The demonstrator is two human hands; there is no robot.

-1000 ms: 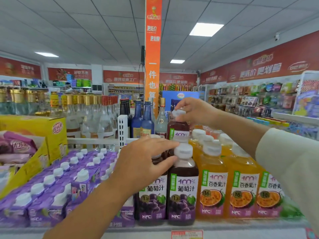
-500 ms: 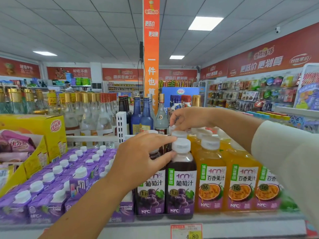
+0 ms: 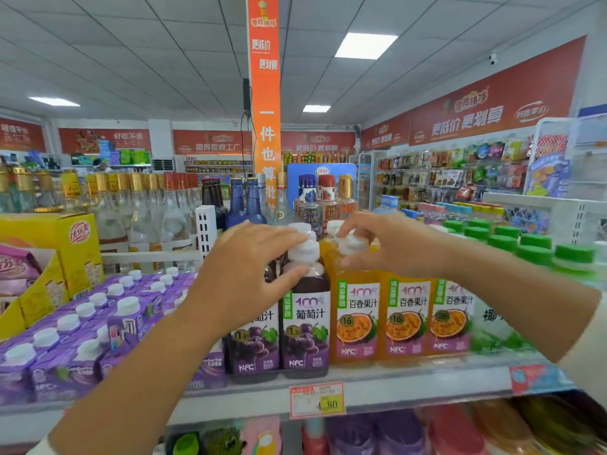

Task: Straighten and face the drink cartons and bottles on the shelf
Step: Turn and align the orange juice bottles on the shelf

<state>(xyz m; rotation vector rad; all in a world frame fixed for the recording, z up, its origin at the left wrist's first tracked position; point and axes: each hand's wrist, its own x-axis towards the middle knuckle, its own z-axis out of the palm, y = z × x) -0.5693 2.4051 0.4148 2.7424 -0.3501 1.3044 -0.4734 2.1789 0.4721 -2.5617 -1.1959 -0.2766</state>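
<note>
Two dark grape juice bottles (image 3: pixel 305 323) with white caps stand at the shelf front, labels facing me. My left hand (image 3: pixel 253 274) covers the top of the left one, while its thumb and fingertips grip the neck and cap of the right one. Beside them stands a row of orange passion fruit juice bottles (image 3: pixel 356 320). My right hand (image 3: pixel 387 244) pinches the white cap of the leftmost orange bottle with curled fingers. Purple drink cartons (image 3: pixel 82 326) with white caps fill the shelf to the left, some turned at an angle.
The shelf edge (image 3: pixel 410 385) carries a price tag (image 3: pixel 317 400). Green-capped bottles (image 3: pixel 525 244) stand at the right. A yellow display box (image 3: pixel 56 244) sits at the far left. Glass liquor bottles (image 3: pixel 131 205) line the shelf behind, past a white divider (image 3: pixel 205 228).
My right hand lowered a grape bottle into the row behind, then moved right onto the orange bottle's cap. My left hand stayed on the grape bottles.
</note>
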